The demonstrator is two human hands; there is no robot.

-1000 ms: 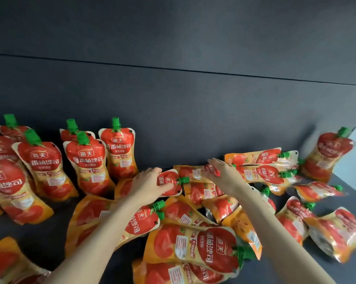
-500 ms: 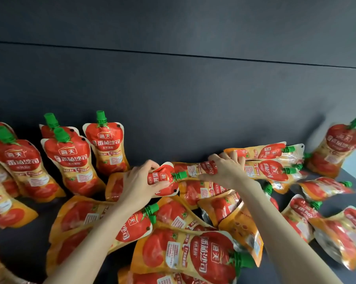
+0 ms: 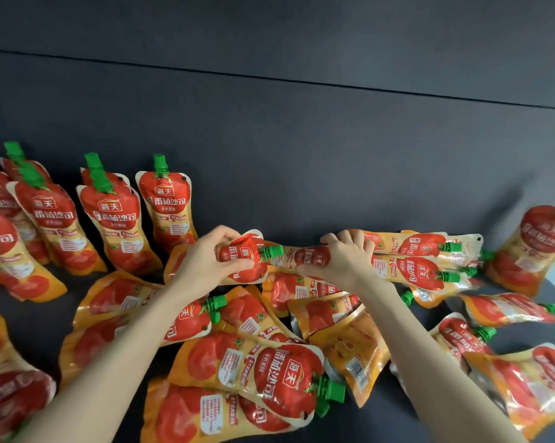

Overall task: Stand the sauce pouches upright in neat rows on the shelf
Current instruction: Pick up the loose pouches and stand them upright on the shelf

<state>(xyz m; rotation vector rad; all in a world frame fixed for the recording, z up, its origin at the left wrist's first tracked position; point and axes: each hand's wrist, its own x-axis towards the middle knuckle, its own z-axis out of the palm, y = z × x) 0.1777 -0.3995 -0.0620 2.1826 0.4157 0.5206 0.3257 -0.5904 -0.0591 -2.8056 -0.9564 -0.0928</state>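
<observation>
Dark shelf (image 3: 381, 417) below a dark back wall (image 3: 301, 155). At the foot of that wall, fingers of the left hand (image 3: 205, 266) curled round the red top of a sideways pouch (image 3: 244, 260); right hand (image 3: 349, 260) clamped over a second pouch (image 3: 311, 257) just beside it. Further left along the wall, a standing row (image 3: 167, 206). Away from the wall, a loose heap (image 3: 269, 362). Likely risks: dragging stacked neighbours on the lift, or nudging the row over.

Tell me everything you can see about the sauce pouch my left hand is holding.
Glossy foil pouch, red at the top with white Chinese lettering, orange-edged, green screw cap. It lies on its side, cap pointing right toward the neighbouring pouch in the right hand. The left hand grips its top end, thumb in front, fingers curled over the upper edge.
</observation>
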